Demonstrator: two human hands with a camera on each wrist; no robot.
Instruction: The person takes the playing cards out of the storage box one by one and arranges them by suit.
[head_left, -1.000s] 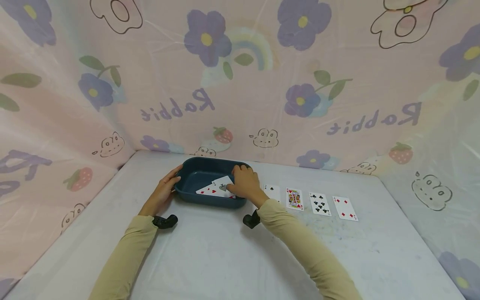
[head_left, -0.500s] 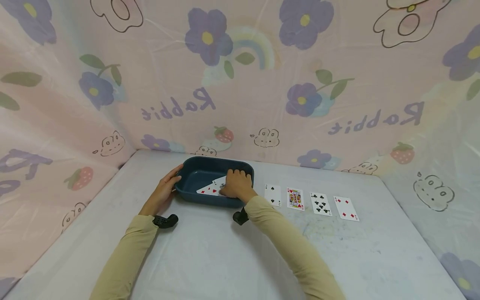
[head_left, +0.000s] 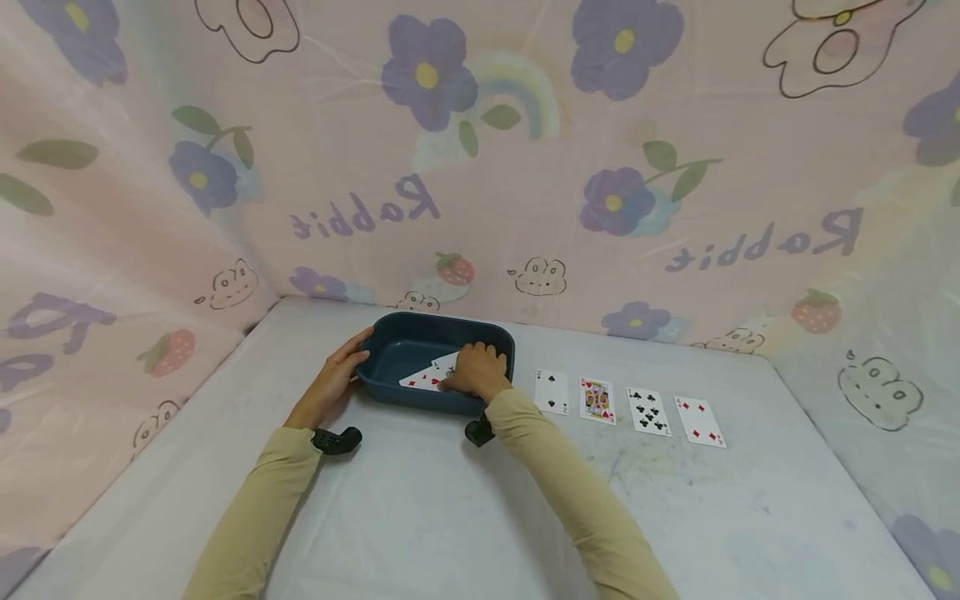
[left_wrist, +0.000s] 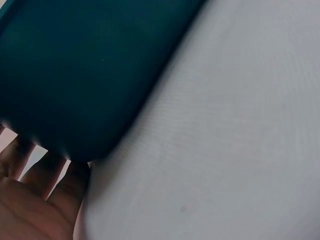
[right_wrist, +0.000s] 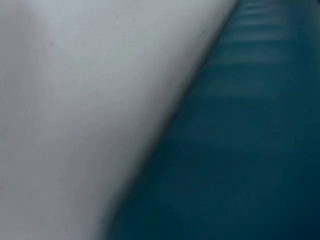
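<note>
My left hand [head_left: 330, 383] rests against the left end of a dark blue plastic basin [head_left: 390, 371]. In the left wrist view its fingers [left_wrist: 65, 192] lie nearly straight against the basin's wall. My right hand [head_left: 476, 372] reaches inside the basin's right part, with its thumb over playing cards [head_left: 420, 381]. These cards lie overlapped and face up, red pips showing on one; the hand covers part of them. Its fingertips are hidden, so whether it pinches a card is unclear. The right wrist view shows only the basin's outer wall [right_wrist: 225, 150] and the table.
Right of the basin, a row of face-up cards lies on the white table [head_left: 420, 500]: two of spades [head_left: 552, 392], king of hearts [head_left: 597, 402], seven of clubs [head_left: 648, 412] and four of diamonds [head_left: 701, 422]. A patterned curtain [head_left: 487, 208] stands behind.
My right hand has moved left and down from the basin's far right rim onto the cards inside. The two of spades is now less covered. My left hand keeps its place on the basin.
</note>
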